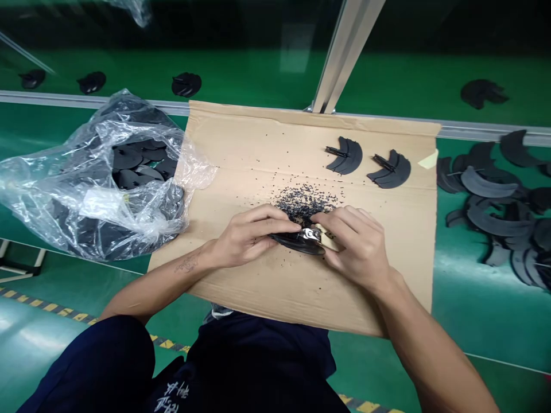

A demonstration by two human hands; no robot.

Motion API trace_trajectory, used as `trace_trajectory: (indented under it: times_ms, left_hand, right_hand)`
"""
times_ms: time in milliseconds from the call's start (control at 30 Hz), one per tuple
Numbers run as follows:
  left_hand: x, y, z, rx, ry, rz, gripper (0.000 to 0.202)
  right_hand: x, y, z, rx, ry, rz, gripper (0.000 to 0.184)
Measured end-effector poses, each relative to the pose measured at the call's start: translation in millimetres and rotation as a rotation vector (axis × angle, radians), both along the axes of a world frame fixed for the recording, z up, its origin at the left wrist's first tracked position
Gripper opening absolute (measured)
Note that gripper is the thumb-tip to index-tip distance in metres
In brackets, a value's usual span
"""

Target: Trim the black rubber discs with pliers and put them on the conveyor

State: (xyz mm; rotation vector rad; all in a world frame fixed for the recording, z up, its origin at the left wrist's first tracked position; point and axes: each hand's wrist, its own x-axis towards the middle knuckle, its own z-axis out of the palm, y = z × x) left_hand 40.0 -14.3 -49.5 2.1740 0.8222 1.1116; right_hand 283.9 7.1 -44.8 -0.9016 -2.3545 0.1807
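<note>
My left hand is closed on a black plastic disc-like part, held low over the cardboard sheet. In my right hand is a pair of nippers with a shiny metal head and cream handles. The metal head touches or lies right at the part; its cutting tips are hidden by fingers. Just beyond both hands lies a dense scatter of small black scraps. Two curved black parts with ribbed stems, one at the left and one at the right, rest farther back on the cardboard.
A clear plastic bag full of black discs stands at the left. Many curved black pieces are heaped on the green table at the right. A metal post rises behind the cardboard, beside reflective panels.
</note>
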Motion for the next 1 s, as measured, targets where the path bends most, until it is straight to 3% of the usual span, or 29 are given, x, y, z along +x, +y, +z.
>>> trace_trajectory:
  times_ms: [467,633,767,867,1000]
  left_hand:
    - [2,0,-3.8,0.056,-0.070,0.029,0.034]
    - [4,-3,-2.0,0.030,-0.046,0.028,0.032]
    - [-1,2,12.7,0.015,0.040,0.136,0.028]
    - [-16,30,28.8,-0.027,0.167,0.269,0.031]
    - [-41,109,47.6,0.030,0.431,0.359,0.040]
  right_hand:
    - [-4,-6,5.5,0.247,-0.134,-0.134,0.008]
    - [-5,-7,0.8,0.118,-0.061,-0.132,0.020]
    - [4,0,2.8,0.028,-0.050,-0.146,0.020]
    - [14,10,4.1,0.060,-0.137,-0.139,0.017]
    - [24,21,-1.4,0.076,-0.174,-0.137,0.013]
